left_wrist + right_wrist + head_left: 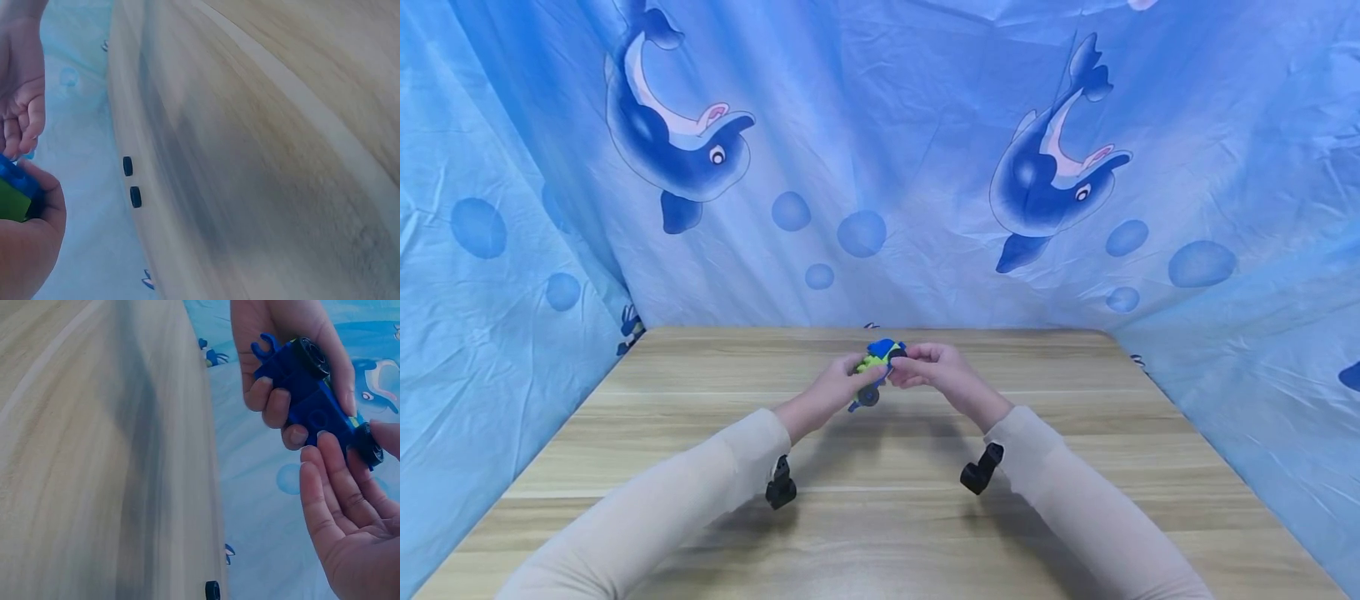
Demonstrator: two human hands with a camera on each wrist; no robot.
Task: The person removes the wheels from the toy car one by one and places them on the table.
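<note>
A small blue and lime-green toy car (876, 364) with black wheels is held up above the table between both hands. My left hand (835, 389) grips its body, with fingers curled around the blue underside in the right wrist view. There a blue hook (265, 345) juts from one end, beside a mounted wheel (312, 357). At the other end my right hand (359, 528) pinches a black wheel (367, 445) between thumb and fingers, its fingertips touching the underside. Whether that wheel is fully seated I cannot tell. In the left wrist view most of the car lies outside the frame.
Two loose black wheels (132, 182) stand on the wooden table (880, 533) near its far edge in the left wrist view. A blue dolphin-print curtain (880, 167) surrounds the table. Black wrist cameras (781, 483) hang below both sleeves.
</note>
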